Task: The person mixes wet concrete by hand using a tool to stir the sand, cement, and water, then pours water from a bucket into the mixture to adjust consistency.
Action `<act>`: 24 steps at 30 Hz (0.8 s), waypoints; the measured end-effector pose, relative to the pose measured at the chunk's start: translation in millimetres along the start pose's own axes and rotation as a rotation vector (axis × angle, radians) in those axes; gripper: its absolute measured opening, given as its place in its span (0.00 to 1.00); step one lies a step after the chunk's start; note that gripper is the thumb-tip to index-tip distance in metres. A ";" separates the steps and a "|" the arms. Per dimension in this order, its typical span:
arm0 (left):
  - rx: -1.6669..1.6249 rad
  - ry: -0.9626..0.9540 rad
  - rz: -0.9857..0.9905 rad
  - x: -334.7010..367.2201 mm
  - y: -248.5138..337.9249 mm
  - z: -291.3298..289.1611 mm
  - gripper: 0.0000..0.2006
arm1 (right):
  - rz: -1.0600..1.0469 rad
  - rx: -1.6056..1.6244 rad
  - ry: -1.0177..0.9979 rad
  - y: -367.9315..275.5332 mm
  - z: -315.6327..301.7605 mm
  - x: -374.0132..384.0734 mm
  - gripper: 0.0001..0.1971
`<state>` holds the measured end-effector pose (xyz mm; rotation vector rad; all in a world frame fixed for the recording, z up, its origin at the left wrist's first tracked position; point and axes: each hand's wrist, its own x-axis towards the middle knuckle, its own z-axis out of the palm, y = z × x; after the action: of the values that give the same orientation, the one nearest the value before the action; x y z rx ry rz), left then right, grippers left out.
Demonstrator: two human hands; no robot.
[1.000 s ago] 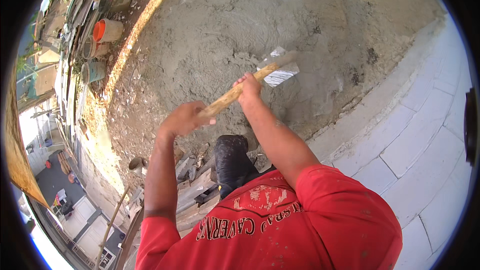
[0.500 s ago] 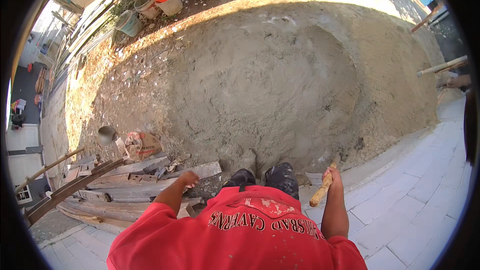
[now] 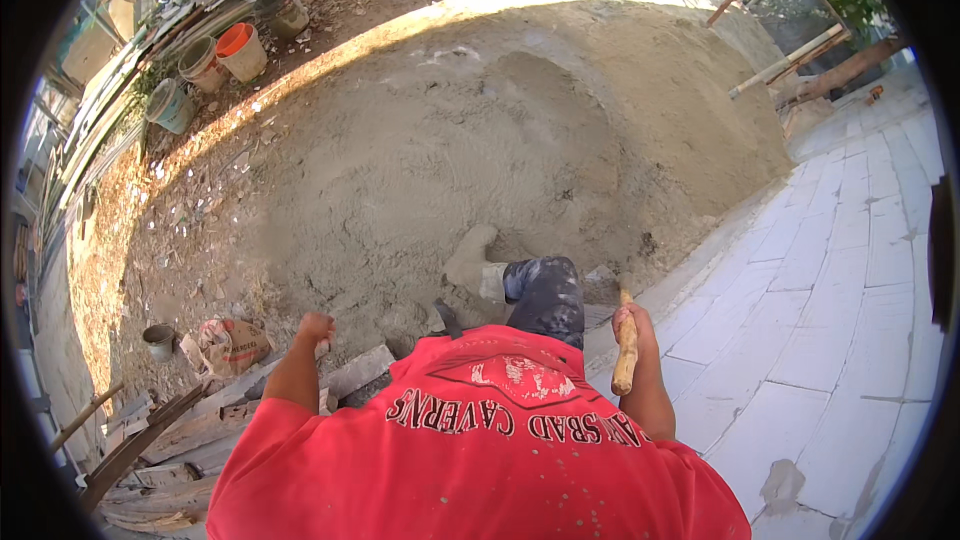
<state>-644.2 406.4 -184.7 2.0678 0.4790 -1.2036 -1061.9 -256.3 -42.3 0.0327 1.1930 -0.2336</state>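
Observation:
My right hand (image 3: 637,328) is wrapped round a thick wooden tool handle (image 3: 626,358), its rounded butt end toward me. The handle's far end runs down near the edge of the wet mortar, and I cannot make out the tool's head. My left hand (image 3: 316,328) hangs loosely closed beside the mortar, with nothing visible in it. A broad bed of wet grey mortar (image 3: 400,175) spreads out in front of me. One mortar-coated boot (image 3: 468,258) is in it, below a dark, spattered trouser leg (image 3: 546,295).
Planks (image 3: 195,430) lie at the lower left, near a paper sack (image 3: 230,345) and a small bucket (image 3: 159,340). Several buckets stand at the upper left, one with an orange inside (image 3: 236,39). Sand (image 3: 690,120) borders the mortar; white block paving (image 3: 800,330) lies right. Poles (image 3: 790,62) jut in there.
My view has turned and shifted rightward. One leg has stepped forward into the mortar. My right hand still grips the wooden handle, which now points more straight toward me.

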 end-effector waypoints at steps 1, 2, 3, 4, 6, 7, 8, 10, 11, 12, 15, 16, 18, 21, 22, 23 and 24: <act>-0.013 -0.017 0.115 -0.6 42.9 19.9 0.13 | -0.026 -0.015 0.016 -1.8 -4.8 -8.4 0.06; -0.059 -0.010 0.245 -11.2 91.4 46.9 0.14 | -0.056 -0.025 0.032 -5.3 -9.2 -15.8 0.06; -0.024 -0.024 0.322 -15.6 127.5 58.9 0.13 | -0.070 -0.053 0.021 -8.1 -1.1 -13.7 0.06; -0.003 -0.070 0.428 -38.2 173.7 86.1 0.15 | -0.082 -0.052 0.053 -18.9 -3.5 -14.0 0.06; -0.063 -0.106 0.606 -77.3 225.2 119.4 0.15 | -0.070 -0.074 0.099 -30.7 -3.9 -3.5 0.06; -0.035 -0.138 0.658 -96.2 233.1 135.3 0.15 | -0.106 -0.119 0.114 -37.2 -8.7 4.7 0.05; -0.012 -0.166 0.713 -114.0 241.8 149.5 0.15 | -0.143 -0.170 0.126 -49.0 -13.0 18.0 0.05; 0.012 -0.213 0.778 -132.8 243.2 176.0 0.14 | -0.175 -0.253 0.133 -84.7 -16.0 48.3 0.05; 0.019 -0.241 0.783 -137.4 227.9 188.6 0.14 | -0.167 -0.278 0.136 -104.4 -24.7 62.1 0.05; 0.033 -0.234 0.732 -138.6 209.3 195.9 0.14 | -0.154 -0.304 0.135 -122.6 -30.5 76.2 0.05; -0.020 -0.142 0.440 -120.0 113.2 213.5 0.12 | -0.153 -0.309 0.157 -174.1 -31.1 114.4 0.05; 0.096 -0.013 0.319 -93.4 38.9 202.3 0.11 | -0.104 -0.313 0.119 -175.9 -13.9 130.4 0.05; -0.093 0.116 -0.114 -115.9 -29.5 231.0 0.17 | -0.076 -0.276 0.130 -212.1 -24.1 133.9 0.05; -0.168 0.025 -0.461 -167.3 -43.2 283.5 0.22 | -0.080 -0.252 0.063 -270.4 -54.3 134.2 0.06; -0.181 -0.034 -0.507 -180.5 -38.8 306.7 0.23 | -0.047 -0.294 0.074 -279.7 -59.0 129.6 0.06; -0.187 -0.093 -0.503 -186.8 -20.0 327.8 0.25 | -0.017 -0.329 0.088 -288.0 -57.5 119.8 0.06; -0.198 -0.158 -0.481 -189.8 11.1 352.7 0.26 | 0.003 -0.361 0.105 -301.6 -54.3 108.1 0.07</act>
<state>-948.2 150.2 -134.6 1.7224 1.0154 -1.5077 -1133.6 -560.1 -132.7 -0.2718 1.3250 -0.0111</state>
